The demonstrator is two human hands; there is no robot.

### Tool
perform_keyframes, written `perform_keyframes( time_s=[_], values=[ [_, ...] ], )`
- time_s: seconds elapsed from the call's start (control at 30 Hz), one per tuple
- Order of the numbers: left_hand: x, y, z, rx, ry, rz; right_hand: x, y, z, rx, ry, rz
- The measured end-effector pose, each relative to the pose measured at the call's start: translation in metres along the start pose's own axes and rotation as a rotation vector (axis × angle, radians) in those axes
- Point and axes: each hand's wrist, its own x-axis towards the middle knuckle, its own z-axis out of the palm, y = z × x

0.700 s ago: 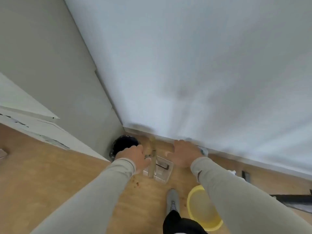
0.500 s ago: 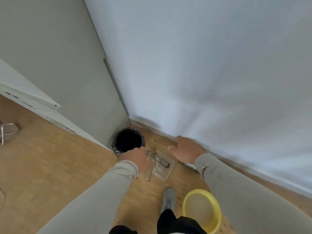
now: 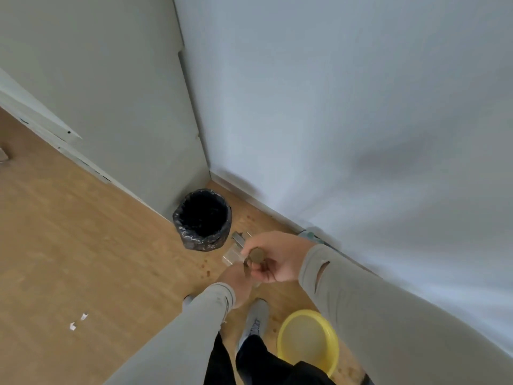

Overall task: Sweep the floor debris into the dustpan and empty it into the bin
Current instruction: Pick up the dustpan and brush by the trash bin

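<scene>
While our hands, right hand [image 3: 273,257] and left hand [image 3: 236,282], both grip the upright brush handle [image 3: 256,255], the bin [image 3: 202,219] sits just beyond the dustpan [image 3: 236,252], nearer our left.

Soft even daylight, motion blur, wide-angle distortion.

No legible text or labels.

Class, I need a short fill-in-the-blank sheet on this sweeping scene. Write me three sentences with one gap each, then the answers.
1. The bin in the corner is lined with a ____ plastic bag.
2. The round basin on the floor by the person's foot is ____ in colour.
3. The right hand holds the broom handle by its ____ end.

Missing words: black; yellow; top
</scene>
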Motion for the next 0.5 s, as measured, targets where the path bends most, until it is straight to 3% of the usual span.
perform_keyframes(
  time_s=[0.2, 0.5],
  values=[
    [-0.002, 0.008, 0.015, -0.208, -0.038, 0.006, -0.011, -0.003, -0.031, -0.028, -0.019, 0.048],
    [0.000, 0.001, 0.016, -0.184, -0.082, 0.018, -0.013, -0.006, -0.036, -0.142, -0.026, 0.091]
  ],
)
